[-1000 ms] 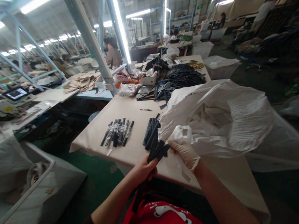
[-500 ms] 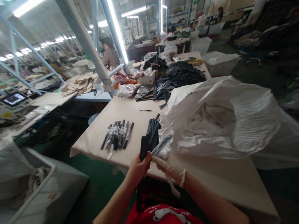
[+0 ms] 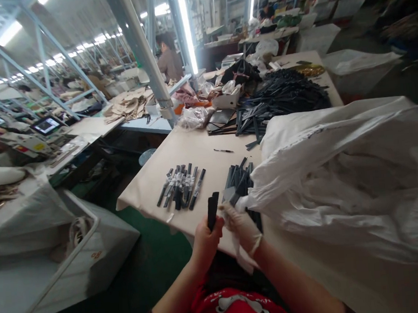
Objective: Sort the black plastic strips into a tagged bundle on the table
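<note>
Mainly a pale, cloth-covered tabletop, its near edge just beyond the wearer's body. On its right side, a big white plastic sack, mouth slumped open. Far right: large heap of dark strips. Nearer, against the sack's left edge, a small pile of loose strips; left of that, a cluster of wrapped bundles, pale wrapping about their middles.

Left hand, bare: grip closed round the lower part of the black strips. These stand up out of the fist, long axis roughly near to far, far ends free. Right hand, gloved, just right of them, fingertips drawn narrow; cannot tell what they pinch. White ribbon hangs below it.

Key relation: held strips lie between bundles and loose pile; left hand nearer the bundles, right hand nearer the pile.
</note>
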The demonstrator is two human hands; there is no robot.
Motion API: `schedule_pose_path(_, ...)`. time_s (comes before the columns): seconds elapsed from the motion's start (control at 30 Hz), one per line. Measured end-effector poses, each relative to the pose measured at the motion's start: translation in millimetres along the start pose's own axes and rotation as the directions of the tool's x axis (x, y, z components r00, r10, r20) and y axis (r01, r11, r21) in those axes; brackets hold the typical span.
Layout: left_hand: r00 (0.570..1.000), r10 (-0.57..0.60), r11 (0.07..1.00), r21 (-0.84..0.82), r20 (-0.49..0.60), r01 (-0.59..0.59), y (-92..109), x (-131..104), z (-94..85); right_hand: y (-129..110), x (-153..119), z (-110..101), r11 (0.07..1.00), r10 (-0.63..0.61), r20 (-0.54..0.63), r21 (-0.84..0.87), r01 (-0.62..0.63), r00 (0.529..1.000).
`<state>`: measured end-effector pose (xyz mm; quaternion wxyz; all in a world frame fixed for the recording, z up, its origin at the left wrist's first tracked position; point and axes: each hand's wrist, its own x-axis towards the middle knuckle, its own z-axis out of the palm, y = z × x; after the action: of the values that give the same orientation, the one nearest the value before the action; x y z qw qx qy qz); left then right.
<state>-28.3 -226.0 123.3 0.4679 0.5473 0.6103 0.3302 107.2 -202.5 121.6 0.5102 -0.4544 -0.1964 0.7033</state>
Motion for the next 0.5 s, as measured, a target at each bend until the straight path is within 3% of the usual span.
schedule_pose_path(0.13, 1.000, -0.030, 1.000, 0.005, 0.009, 0.030, -15, 33, -15.9, 15, 34, 21, 0.994, 0.083, 0.081, 0.058, -0.088, 0.993)
schedule_pose_path(0.27, 0.996, -0.092, 0.995, -0.043, 0.012, 0.092, -35, 69, -26.1, 33, 79, 32, 0.989, 0.148, 0.049, 0.023, -0.149, 0.988)
schedule_pose_path(0.4, 0.984, -0.157, 0.970, 0.177, -0.081, 0.169, -57, 132, -45.0, 40, 125, 29, 0.987, 0.158, -0.043, 0.012, -0.157, 0.987)
schedule_pose_path(0.5, 0.964, -0.177, 0.929, 0.291, -0.199, 0.231, -69, 189, -75.6, 20, 147, 17, 0.963, 0.223, 0.019, 0.149, -0.223, 0.975)
